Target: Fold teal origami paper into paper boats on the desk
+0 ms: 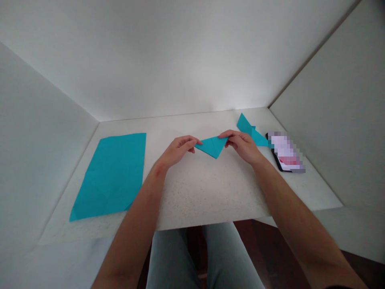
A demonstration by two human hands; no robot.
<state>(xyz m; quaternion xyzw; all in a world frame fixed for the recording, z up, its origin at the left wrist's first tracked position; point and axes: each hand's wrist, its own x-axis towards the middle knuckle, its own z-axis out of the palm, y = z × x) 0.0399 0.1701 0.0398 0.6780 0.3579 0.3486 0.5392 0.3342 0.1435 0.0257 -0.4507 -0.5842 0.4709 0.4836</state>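
My left hand (177, 151) and my right hand (242, 146) hold a small folded triangle of teal paper (212, 146) between them, pinching its two upper corners just above the white speckled desk (204, 192). A larger flat sheet of teal paper (110, 176) with faint crease lines lies on the desk's left side, away from both hands. Past my right hand, another folded teal paper piece (250, 128) rests on the desk, partly tucked against a phone.
A smartphone (284, 151) with a blurred screen lies at the desk's right, near the wall. White walls (327, 100) enclose the desk on the back and both sides. My jeans-clad legs sit below the front edge.
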